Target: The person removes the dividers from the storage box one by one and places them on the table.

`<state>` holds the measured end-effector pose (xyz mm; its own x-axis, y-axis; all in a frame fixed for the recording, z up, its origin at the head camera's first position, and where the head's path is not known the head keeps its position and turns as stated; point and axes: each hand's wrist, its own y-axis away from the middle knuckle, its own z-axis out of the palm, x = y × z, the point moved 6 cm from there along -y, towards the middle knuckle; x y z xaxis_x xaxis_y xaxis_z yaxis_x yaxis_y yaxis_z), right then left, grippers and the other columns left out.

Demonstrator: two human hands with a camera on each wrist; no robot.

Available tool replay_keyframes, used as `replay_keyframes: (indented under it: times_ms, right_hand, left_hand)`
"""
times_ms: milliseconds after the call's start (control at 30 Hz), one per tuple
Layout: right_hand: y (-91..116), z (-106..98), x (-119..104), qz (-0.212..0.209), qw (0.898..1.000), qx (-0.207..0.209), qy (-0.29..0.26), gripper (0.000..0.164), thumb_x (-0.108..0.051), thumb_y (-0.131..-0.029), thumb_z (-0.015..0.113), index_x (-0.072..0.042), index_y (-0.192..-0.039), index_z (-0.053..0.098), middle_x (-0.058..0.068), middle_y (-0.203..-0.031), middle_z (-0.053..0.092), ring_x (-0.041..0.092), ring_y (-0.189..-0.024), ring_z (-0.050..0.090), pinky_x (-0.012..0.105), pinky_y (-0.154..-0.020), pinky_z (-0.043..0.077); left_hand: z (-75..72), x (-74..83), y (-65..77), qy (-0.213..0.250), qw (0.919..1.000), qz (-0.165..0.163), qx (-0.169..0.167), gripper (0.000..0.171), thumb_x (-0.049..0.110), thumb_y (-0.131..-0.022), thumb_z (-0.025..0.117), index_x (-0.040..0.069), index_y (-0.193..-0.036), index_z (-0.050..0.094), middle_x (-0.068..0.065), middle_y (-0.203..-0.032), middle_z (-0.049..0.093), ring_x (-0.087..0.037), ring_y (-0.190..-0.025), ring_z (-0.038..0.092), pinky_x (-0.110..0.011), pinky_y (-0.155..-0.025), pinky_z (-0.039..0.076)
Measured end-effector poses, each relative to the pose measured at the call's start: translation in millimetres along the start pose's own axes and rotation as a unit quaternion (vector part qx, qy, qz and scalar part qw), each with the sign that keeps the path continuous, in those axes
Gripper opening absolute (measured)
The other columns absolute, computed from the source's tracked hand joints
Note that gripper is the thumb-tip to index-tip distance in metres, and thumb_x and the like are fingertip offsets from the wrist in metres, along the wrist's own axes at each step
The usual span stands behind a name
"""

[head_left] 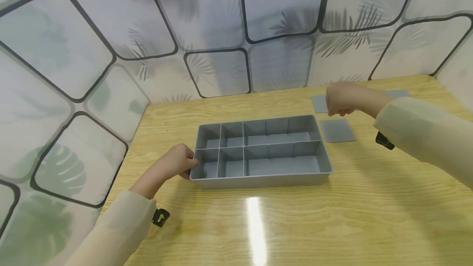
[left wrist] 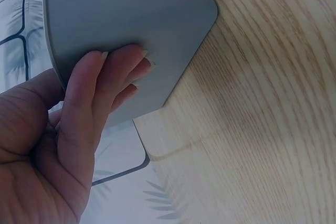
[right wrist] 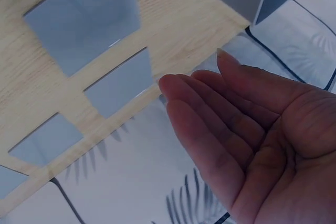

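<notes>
A grey compartment box (head_left: 262, 182), split by thin dividers into small and long sections, stands on the wooden table. My left hand (head_left: 177, 161) grips its left end wall, the thumb over the rim and the fingers against the outside; the left wrist view shows those fingers (left wrist: 121, 69) on the grey wall (left wrist: 142, 9). At the back right, my right hand (head_left: 341, 97) is raised over flat grey plates, its palm empty and its fingers (right wrist: 210, 124) loosely bent. Close by it lie a square plate (head_left: 337, 130) and a smaller plate (head_left: 319, 104), which it partly covers.
Another flat grey plate (head_left: 399, 92) lies behind the right forearm, near the table's back edge. A patterned wall covering (head_left: 221, 73) with leaf shapes rises right behind the table and along its left side. Light reflects off the table (head_left: 295, 225) in front of the box.
</notes>
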<state>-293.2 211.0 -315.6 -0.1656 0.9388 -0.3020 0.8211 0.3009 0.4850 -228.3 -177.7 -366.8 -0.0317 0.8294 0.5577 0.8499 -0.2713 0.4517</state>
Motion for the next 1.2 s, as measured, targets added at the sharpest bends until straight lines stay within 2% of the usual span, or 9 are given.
replay_keyframes:
  times_ms: [200,467,700,833,967,1033,1100,1167,1200]
  right_hand:
    - [-6,-3,-19,-0.010,1.000,-0.005,0.009,0.023,-0.005,-0.078,0.058,-0.008,-0.057,0.052,-0.002,-0.047,0.040,0.011,-0.044,0.035,0.023,-0.044,0.036]
    - [-15,-3,-47,-0.031,0.998,-0.022,0.043,0.037,-0.005,-0.079,0.058,-0.015,-0.049,0.039,-0.003,-0.044,0.036,0.010,-0.040,0.030,0.024,-0.046,0.040]
    - [-20,-3,-68,-0.046,0.996,-0.016,0.070,0.024,-0.005,-0.077,0.061,-0.008,-0.055,0.053,0.001,-0.049,0.048,0.010,-0.043,0.036,0.024,-0.048,0.040]
    - [-21,-5,-83,-0.056,0.996,-0.014,0.073,0.030,-0.007,-0.077,0.062,-0.012,-0.052,0.046,0.000,-0.050,0.046,0.011,-0.044,0.035,0.024,-0.048,0.037]
    - [-25,-5,-96,-0.069,0.994,-0.007,0.088,0.015,-0.009,-0.077,0.064,-0.009,-0.063,0.058,0.003,-0.060,0.057,0.014,-0.052,0.048,0.027,-0.051,0.044]
    - [-28,-4,-104,-0.082,0.991,-0.003,0.108,0.004,-0.009,-0.077,0.065,-0.005,-0.076,0.065,0.007,-0.069,0.063,0.018,-0.061,0.055,0.031,-0.059,0.049]
    - [-30,-2,-113,-0.102,0.987,0.001,0.125,0.012,-0.009,-0.076,0.066,-0.003,-0.086,0.066,0.010,-0.080,0.066,0.021,-0.072,0.059,0.035,-0.069,0.051]
    - [-33,2,-122,-0.124,0.981,-0.001,0.150,0.006,-0.010,-0.076,0.067,-0.004,-0.077,0.065,0.005,-0.073,0.061,0.016,-0.066,0.053,0.031,-0.066,0.048]
    - [-34,3,-126,-0.138,0.977,0.003,0.161,0.007,-0.010,-0.075,0.067,-0.004,-0.078,0.065,0.005,-0.075,0.061,0.017,-0.069,0.054,0.031,-0.068,0.048]
  left_hand:
    - [-0.6,0.2,-0.5,0.007,0.9999,-0.006,-0.007,0.020,0.009,-0.084,0.052,-0.006,-0.073,0.060,-0.015,-0.069,0.065,-0.019,-0.058,0.062,-0.033,-0.056,0.055]
    - [-2.0,-1.5,-0.1,0.018,0.9997,-0.011,-0.011,0.019,0.008,-0.084,0.053,-0.007,-0.079,0.062,-0.017,-0.070,0.065,-0.020,-0.058,0.062,-0.032,-0.056,0.055]
    - [-0.9,-0.2,1.7,0.026,0.9994,0.001,-0.022,0.019,0.008,-0.084,0.054,-0.008,-0.080,0.063,-0.017,-0.069,0.065,-0.021,-0.057,0.062,-0.033,-0.055,0.055]
    - [-1.6,-1.4,0.3,0.029,0.9993,-0.003,-0.022,0.018,0.007,-0.084,0.054,-0.008,-0.080,0.063,-0.017,-0.069,0.065,-0.021,-0.058,0.062,-0.033,-0.055,0.055]
    - [-1.3,-3.9,-2.7,0.027,0.9994,-0.006,-0.020,0.018,0.007,-0.084,0.054,-0.008,-0.079,0.062,-0.016,-0.068,0.065,-0.021,-0.058,0.062,-0.032,-0.055,0.055]
    - [-0.9,-4.7,-3.8,0.027,0.9994,-0.008,-0.018,0.018,0.007,-0.084,0.054,-0.008,-0.079,0.062,-0.015,-0.068,0.065,-0.021,-0.058,0.062,-0.032,-0.055,0.055]
    - [-0.4,-5.2,-4.4,0.026,0.9995,-0.010,-0.016,0.017,0.007,-0.084,0.054,-0.007,-0.079,0.063,-0.015,-0.068,0.065,-0.020,-0.058,0.062,-0.032,-0.055,0.055]
    - [0.1,-5.0,-4.6,0.022,0.9996,-0.009,-0.017,0.018,0.008,-0.084,0.054,-0.007,-0.079,0.062,-0.015,-0.068,0.065,-0.020,-0.058,0.062,-0.032,-0.055,0.055]
    - [0.3,-5.2,-4.7,0.024,0.9995,-0.012,-0.016,0.017,0.008,-0.084,0.054,-0.006,-0.078,0.063,-0.014,-0.068,0.065,-0.020,-0.058,0.062,-0.032,-0.055,0.055]
